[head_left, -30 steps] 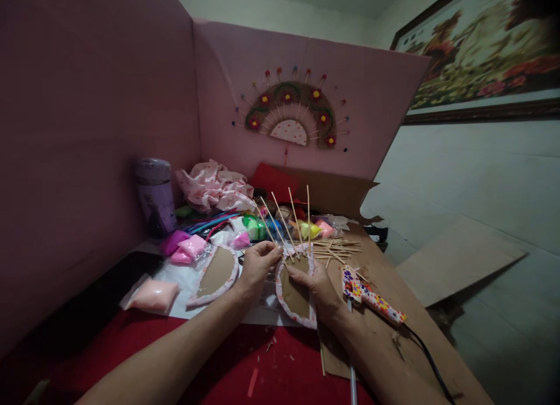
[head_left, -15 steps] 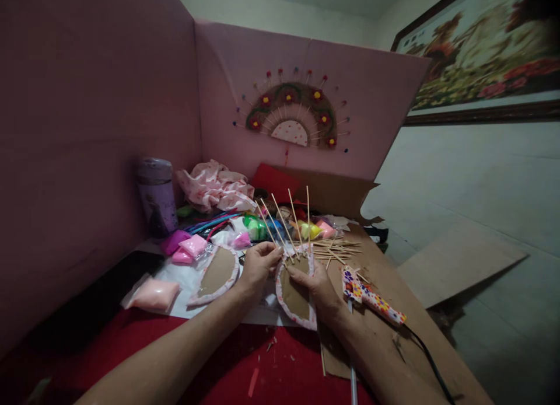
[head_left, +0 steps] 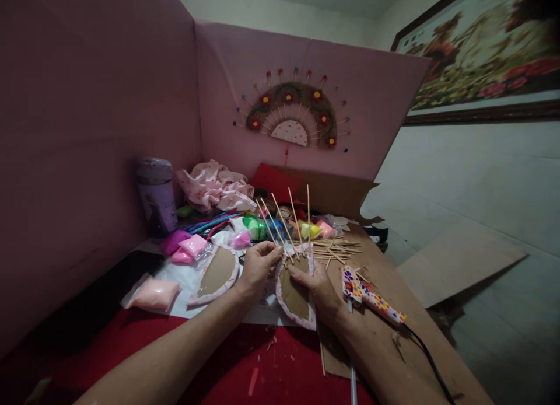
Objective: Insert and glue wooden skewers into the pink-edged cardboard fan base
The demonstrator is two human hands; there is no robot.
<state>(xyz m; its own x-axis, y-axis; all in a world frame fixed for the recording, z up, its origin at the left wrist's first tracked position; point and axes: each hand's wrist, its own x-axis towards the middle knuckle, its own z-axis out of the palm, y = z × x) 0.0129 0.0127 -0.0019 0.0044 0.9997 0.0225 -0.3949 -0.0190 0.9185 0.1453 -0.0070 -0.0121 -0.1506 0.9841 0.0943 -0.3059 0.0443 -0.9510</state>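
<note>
My right hand (head_left: 321, 288) grips a half-round cardboard piece (head_left: 293, 294) edged with pink-patterned fabric, thumb across its face. Several thin wooden sticks (head_left: 282, 225) fan out from the upper edge of that piece, their lower ends lying on the cardboard. At its upper left, my left hand (head_left: 259, 268) is closed, thumb and forefinger pinching the lower part of the leftmost wooden stick (head_left: 266, 221). The exact contact is partly hidden by the fingertips. A second fabric-edged cardboard half-round (head_left: 217, 272) lies to the left of my left hand.
Loose wooden sticks (head_left: 339, 250) lie behind my right hand. To the right rests a flower-patterned glue gun (head_left: 371, 300) with a black cord. Bags of coloured clay (head_left: 153, 294), a purple tumbler (head_left: 156, 195) and crumpled fabric (head_left: 214, 186) stand around. A finished fan (head_left: 291, 110) hangs on the pink panel.
</note>
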